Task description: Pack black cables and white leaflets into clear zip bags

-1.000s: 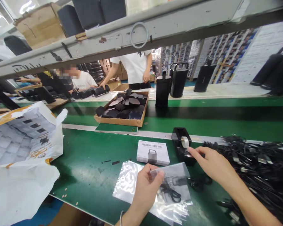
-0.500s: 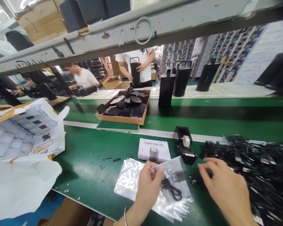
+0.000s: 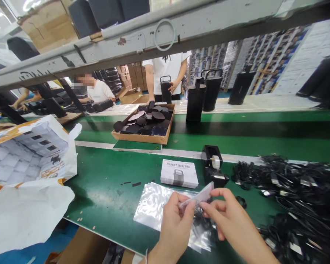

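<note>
Between my two hands is a clear plastic bag [image 3: 199, 198], tilted so that its top edge faces me, with a printed sheet and a black cable in it. My left hand [image 3: 178, 216] pinches its left side between thumb and fingers. The fingers of my right hand [image 3: 225, 212] are closed on its right side. Flat clear bags [image 3: 151, 209] lie below on the green table. Just beyond sits a stack of THUNDER TRAIL PRO booklets [image 3: 179, 173], with a black tape dispenser [image 3: 213, 165] to its right.
Black cables [image 3: 299, 198] are heaped at the right. A cardboard tray [image 3: 143, 137] of dark flat parts stands farther back, near black speakers [image 3: 195, 102]. A large white bag [image 3: 33, 190] lies at left. A shelf beam [image 3: 137, 44] crosses above; a co-worker [image 3: 165, 73] stands behind.
My right hand has moved left from beside the cables and taken hold of the bag. The bag has tilted. The co-worker has lowered a speaker and reaches toward the tray.
</note>
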`<state>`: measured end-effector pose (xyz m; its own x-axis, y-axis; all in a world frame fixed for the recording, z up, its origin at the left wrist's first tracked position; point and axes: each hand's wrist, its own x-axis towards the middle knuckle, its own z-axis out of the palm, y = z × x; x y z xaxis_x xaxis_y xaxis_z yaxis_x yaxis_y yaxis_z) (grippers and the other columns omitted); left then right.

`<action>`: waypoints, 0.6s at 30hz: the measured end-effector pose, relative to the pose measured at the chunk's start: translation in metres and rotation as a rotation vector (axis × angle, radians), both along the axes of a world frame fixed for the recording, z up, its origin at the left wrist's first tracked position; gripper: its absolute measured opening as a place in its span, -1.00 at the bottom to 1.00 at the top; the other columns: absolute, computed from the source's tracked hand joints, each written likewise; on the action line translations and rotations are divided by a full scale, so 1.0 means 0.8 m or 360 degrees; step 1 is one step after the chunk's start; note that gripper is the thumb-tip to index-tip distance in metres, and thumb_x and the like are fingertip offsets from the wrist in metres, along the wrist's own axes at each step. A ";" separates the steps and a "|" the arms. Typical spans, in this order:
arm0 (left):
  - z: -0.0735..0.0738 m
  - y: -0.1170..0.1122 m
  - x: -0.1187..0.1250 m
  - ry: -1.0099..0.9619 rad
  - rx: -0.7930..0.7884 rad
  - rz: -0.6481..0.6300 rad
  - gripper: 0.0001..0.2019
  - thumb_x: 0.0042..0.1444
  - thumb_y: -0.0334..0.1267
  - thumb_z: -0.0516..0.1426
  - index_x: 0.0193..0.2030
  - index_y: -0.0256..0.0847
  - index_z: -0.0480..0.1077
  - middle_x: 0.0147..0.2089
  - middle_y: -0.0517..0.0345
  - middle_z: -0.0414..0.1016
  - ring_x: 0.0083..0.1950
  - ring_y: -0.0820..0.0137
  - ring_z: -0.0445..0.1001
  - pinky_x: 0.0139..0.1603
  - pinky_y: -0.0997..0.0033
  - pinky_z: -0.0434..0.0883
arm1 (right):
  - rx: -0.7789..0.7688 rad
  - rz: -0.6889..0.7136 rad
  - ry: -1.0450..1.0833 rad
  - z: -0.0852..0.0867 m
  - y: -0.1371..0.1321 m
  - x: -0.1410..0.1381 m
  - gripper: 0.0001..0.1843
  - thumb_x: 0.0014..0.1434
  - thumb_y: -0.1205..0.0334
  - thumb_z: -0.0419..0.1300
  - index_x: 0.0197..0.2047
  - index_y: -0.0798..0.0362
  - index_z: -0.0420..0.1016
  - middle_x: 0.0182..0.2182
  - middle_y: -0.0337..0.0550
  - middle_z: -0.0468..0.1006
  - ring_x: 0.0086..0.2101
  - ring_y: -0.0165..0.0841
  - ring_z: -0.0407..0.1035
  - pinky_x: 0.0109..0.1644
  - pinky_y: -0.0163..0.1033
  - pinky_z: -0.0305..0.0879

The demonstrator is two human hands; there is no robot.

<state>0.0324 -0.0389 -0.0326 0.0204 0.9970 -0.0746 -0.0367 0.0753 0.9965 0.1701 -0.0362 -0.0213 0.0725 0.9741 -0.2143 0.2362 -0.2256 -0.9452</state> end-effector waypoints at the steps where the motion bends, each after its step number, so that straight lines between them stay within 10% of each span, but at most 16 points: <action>1: -0.002 -0.002 -0.001 -0.0040 -0.0012 0.0017 -0.61 0.06 0.09 0.16 -0.44 -0.20 0.20 -0.55 0.35 0.16 -0.51 0.52 0.11 -0.48 0.54 0.12 | -0.0039 0.0035 -0.0139 -0.003 0.002 0.001 -0.68 0.07 -0.06 0.09 -0.25 -0.09 0.09 -0.66 -0.48 0.40 -0.80 -0.45 0.18 -0.68 -0.33 -0.01; 9: 0.007 -0.027 -0.078 -0.0409 -0.0301 0.0250 -0.59 -0.09 0.07 0.27 -0.44 -0.20 0.23 -0.54 0.32 0.25 -0.51 0.51 0.20 -0.44 0.55 0.20 | 0.0224 0.0560 -0.0965 -0.002 -0.002 0.002 -0.79 0.02 0.22 0.18 -0.31 -0.08 0.18 -0.61 -0.44 0.41 -0.57 -0.34 0.36 -0.47 -0.29 0.20; 13: 0.024 -0.059 -0.179 0.0174 -0.0399 0.0016 -0.66 -0.01 -0.05 0.25 -0.52 -0.20 0.22 -0.58 0.35 0.15 -0.54 0.54 0.09 -0.51 0.59 0.10 | 0.0767 0.0722 -0.1394 0.012 0.033 -0.007 -0.90 0.20 0.27 0.08 -0.19 0.01 0.34 -0.24 -0.06 0.53 -0.22 -0.20 0.44 -0.20 -0.15 0.32; 18: -0.018 -0.105 -0.306 0.1065 -0.0481 -0.0102 -0.85 -0.02 -0.22 0.18 -0.52 -0.14 0.30 -0.54 0.35 0.24 -0.47 0.46 0.24 -0.44 0.54 0.22 | 0.0861 0.0992 -0.1596 0.025 0.097 -0.024 -0.61 0.05 0.40 0.23 -0.01 0.09 0.42 0.01 0.12 0.45 0.00 0.01 0.32 -0.02 0.04 0.25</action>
<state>-0.2121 -0.1228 -0.0469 -0.0683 0.9293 -0.3628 0.5854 0.3318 0.7397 0.1509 0.0414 -0.0009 -0.5226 0.8470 0.0974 0.8156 0.5299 -0.2323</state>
